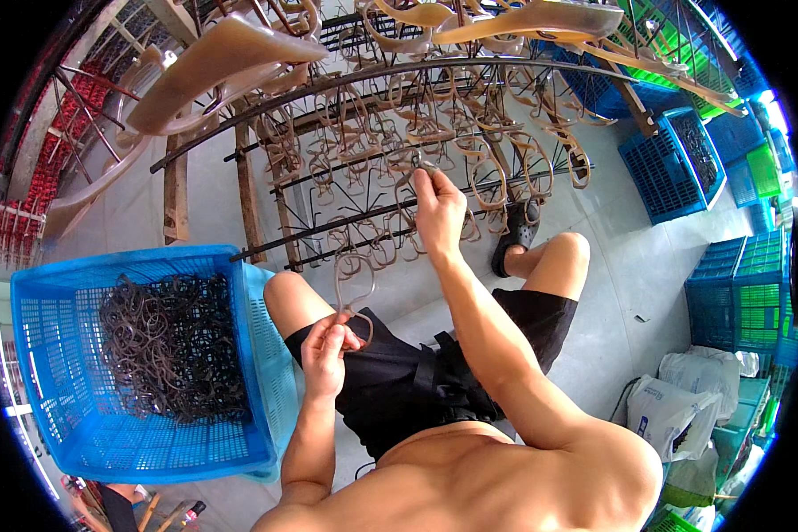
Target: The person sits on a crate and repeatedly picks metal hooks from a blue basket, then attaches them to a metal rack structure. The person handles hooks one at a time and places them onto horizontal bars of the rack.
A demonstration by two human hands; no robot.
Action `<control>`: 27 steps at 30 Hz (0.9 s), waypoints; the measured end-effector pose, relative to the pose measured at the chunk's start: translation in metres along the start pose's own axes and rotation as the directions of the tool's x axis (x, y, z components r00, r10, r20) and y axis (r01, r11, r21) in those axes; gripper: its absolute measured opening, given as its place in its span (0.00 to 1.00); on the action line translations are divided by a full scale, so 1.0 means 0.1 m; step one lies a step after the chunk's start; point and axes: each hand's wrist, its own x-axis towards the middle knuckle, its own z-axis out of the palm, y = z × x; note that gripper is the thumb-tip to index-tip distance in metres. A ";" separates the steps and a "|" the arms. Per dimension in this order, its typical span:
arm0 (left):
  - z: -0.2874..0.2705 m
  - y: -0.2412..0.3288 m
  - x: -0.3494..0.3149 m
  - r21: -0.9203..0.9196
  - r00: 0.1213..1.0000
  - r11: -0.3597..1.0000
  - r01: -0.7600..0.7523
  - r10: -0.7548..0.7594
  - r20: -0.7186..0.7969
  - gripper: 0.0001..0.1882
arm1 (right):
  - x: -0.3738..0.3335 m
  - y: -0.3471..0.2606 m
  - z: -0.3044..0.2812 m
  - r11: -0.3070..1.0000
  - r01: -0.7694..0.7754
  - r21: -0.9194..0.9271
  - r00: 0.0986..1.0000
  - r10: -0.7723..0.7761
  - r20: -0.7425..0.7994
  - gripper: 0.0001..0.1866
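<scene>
The left hand (326,356) is pinching a glossy, translucent looped frame (349,308) extending forward; the right hand (440,213) is pinching an indistinct piece (429,166).

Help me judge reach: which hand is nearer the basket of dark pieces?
Left. The left hand is a little to the right of the basket; the right hand is farther away, forward and more to the right.

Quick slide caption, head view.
Left hand holding a translucent looped piece beside a blue plastic basket of dark looped strands; right hand at a dark rack of curved amber pieces.
</scene>
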 end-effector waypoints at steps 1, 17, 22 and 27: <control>0.00 0.00 0.02 -0.008 1.000 1.000 -0.011 0.011 -0.010 0.12 | 0.03 0.02 -0.01 0.999 0.004 -0.045 1.000 -0.003 0.005 0.12; 0.24 0.05 0.24 -0.107 0.991 0.986 -0.126 0.129 0.020 0.11 | 0.13 -0.02 -0.13 0.980 -0.008 -0.199 0.999 0.018 0.051 0.14; 0.40 0.12 0.33 -0.207 0.988 0.966 -0.155 0.153 -0.024 0.11 | -0.09 -0.06 -0.33 0.757 0.301 -0.580 0.952 -0.272 0.139 0.19; 0.66 0.07 0.53 0.136 0.981 0.979 -0.151 0.165 -0.102 0.13 | -0.80 -0.39 -0.29 0.908 0.374 -0.190 0.905 -0.311 0.291 0.27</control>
